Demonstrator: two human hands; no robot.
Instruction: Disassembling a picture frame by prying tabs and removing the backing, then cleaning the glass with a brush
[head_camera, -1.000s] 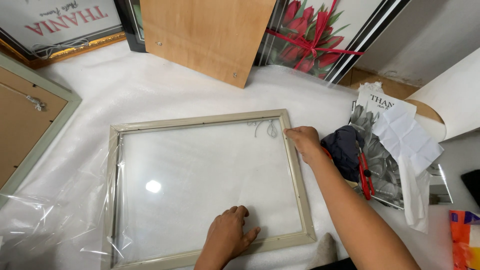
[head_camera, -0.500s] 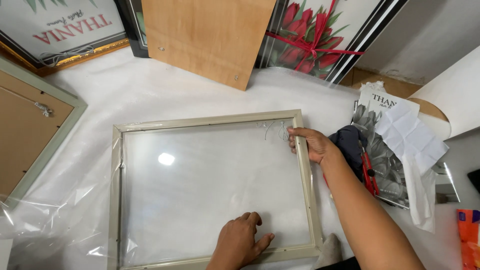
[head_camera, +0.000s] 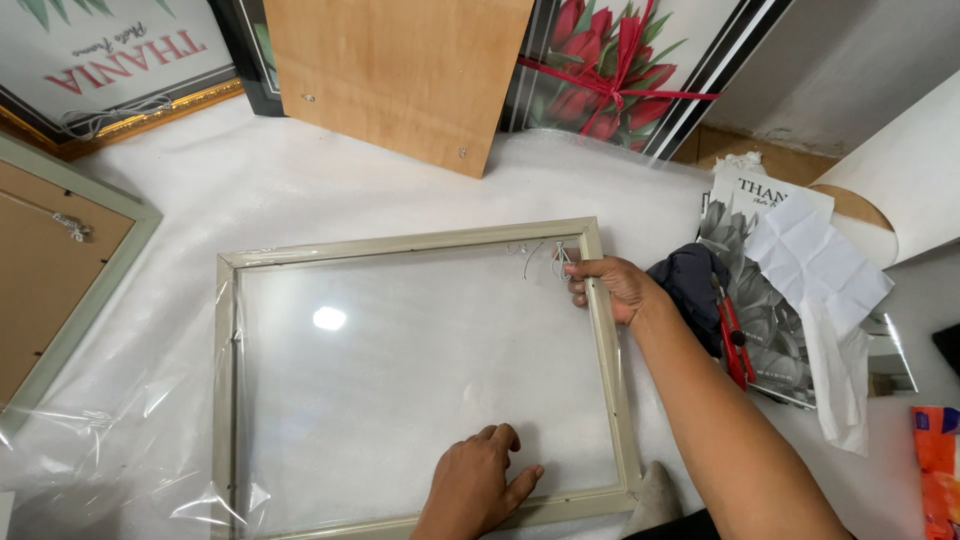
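- the pale grey-green picture frame (head_camera: 420, 375) lies flat on the white foam-covered counter (head_camera: 200, 180), its glass pane (head_camera: 400, 370) face up, in the same spot as a second ago.
- the right hand (head_camera: 610, 288) has slid a little way down the frame's right rail from the top corner; its grip is now curled over that rail, fingertips pinching near the small wire clip (head_camera: 558, 258).
- the left hand (head_camera: 480, 485) has moved slightly right along the bottom edge and rests on the glass, fingers loosely spread, holding nothing.
- judging by this, the frame is being steadied and checked rather than lifted.
- a red cutter (head_camera: 735, 345) and dark cloth (head_camera: 690, 285) lie just right of the frame.
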